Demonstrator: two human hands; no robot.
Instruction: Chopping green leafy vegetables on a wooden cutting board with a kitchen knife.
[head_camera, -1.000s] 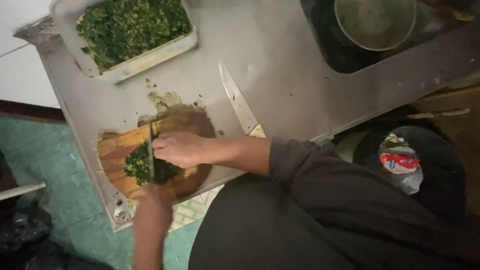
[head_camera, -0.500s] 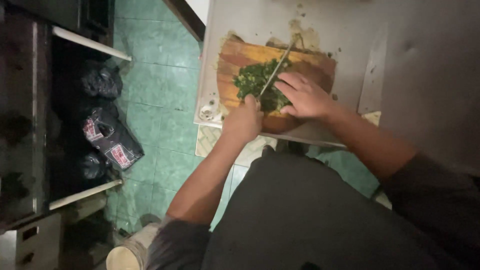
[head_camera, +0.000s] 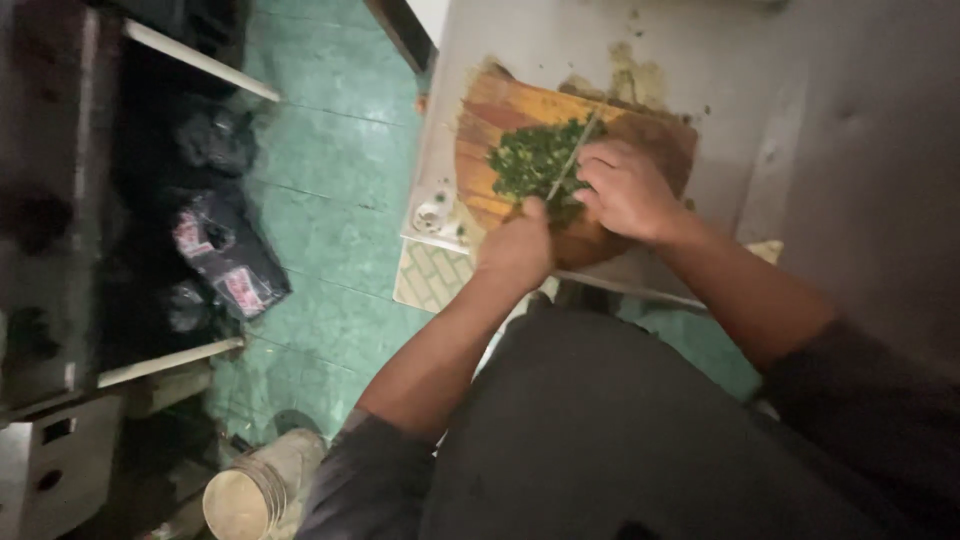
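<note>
A round wooden cutting board (head_camera: 490, 115) lies at the near corner of a steel table (head_camera: 520, 40). A heap of chopped green herbs (head_camera: 525, 160) sits on the board. A knife (head_camera: 572, 160) stands with its blade down in the herbs. My left hand (head_camera: 515, 245) is shut on the knife's handle at the board's near edge. My right hand (head_camera: 625, 190) lies over the blade's back and the herbs, fingers curled. Green scraps and smears mark the table beyond the board.
Green floor tiles (head_camera: 330, 200) run along the left of the table. A dark shelf unit with black bags (head_camera: 225, 260) stands at far left. Stacked pale cups (head_camera: 245, 495) sit on the floor at bottom left. A patterned mat (head_camera: 430, 275) lies under the table's corner.
The view has swung away from the table top toward the floor; the tray of greens, the spare knife and the sink have left the view. Both hands stay on the knife over the herbs.
</note>
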